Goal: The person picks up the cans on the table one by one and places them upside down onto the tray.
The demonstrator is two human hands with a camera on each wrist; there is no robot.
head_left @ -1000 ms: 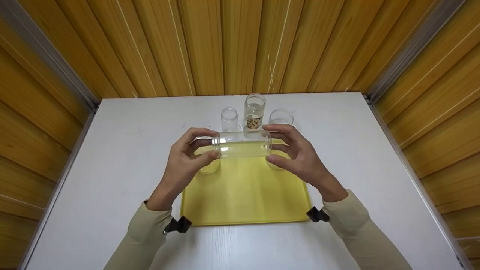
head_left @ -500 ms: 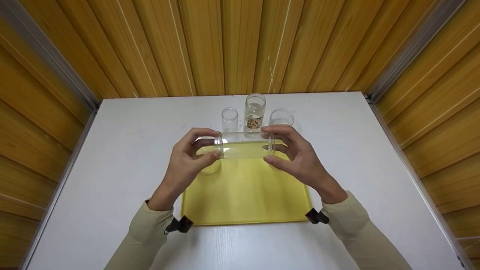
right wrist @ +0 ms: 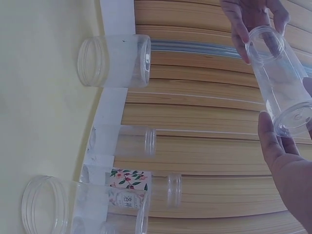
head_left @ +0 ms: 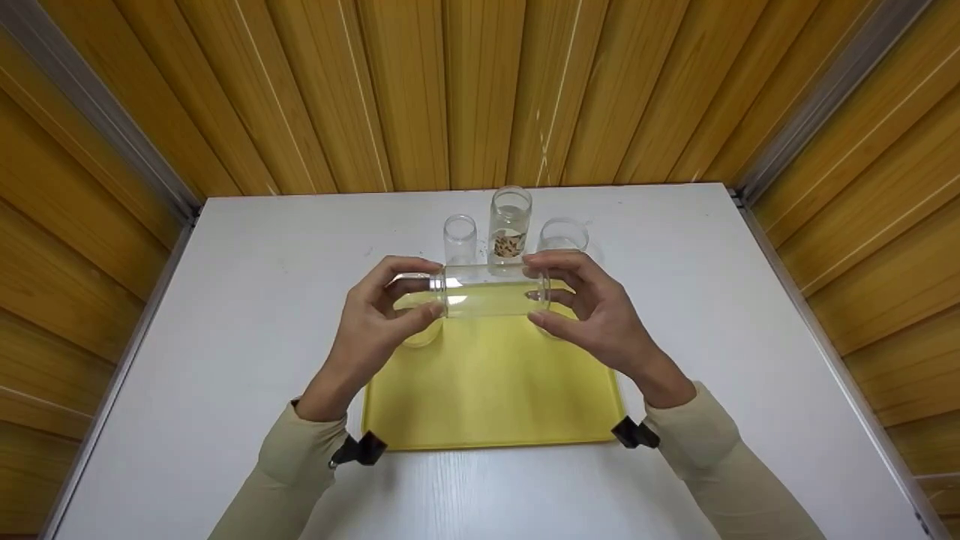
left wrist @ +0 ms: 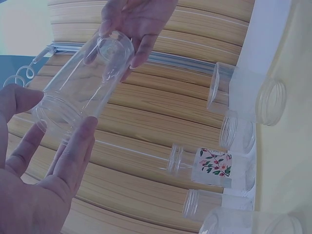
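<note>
A clear jar point(head_left: 487, 292) lies sideways in the air above the yellow tray point(head_left: 491, 397), its ribbed, threaded neck to the left and its flat base to the right. My left hand point(head_left: 367, 315) pinches the neck end between thumb and fingers. At the base end my right hand point(head_left: 598, 311) holds the jar's wall, thumb in front and fingers behind. Nothing shows inside the jar in either wrist view. Below my hands, two more clear jars stand mouth down on the tray: one at the left point(right wrist: 122, 61), one at the right point(left wrist: 246, 92), partly hidden by my hands in the head view.
Behind the tray on the white table point(head_left: 262, 300) stand a small clear jar point(head_left: 460, 238), a tall bottle with a floral label point(head_left: 510, 244) and a short wide clear jar point(head_left: 564, 234). Wood-patterned walls point(head_left: 480, 90) close in the back and both sides.
The jar has shifted slightly to the right with my left hand. My right fingertips now reach a little further onto its base end. The other containers have stayed put.
</note>
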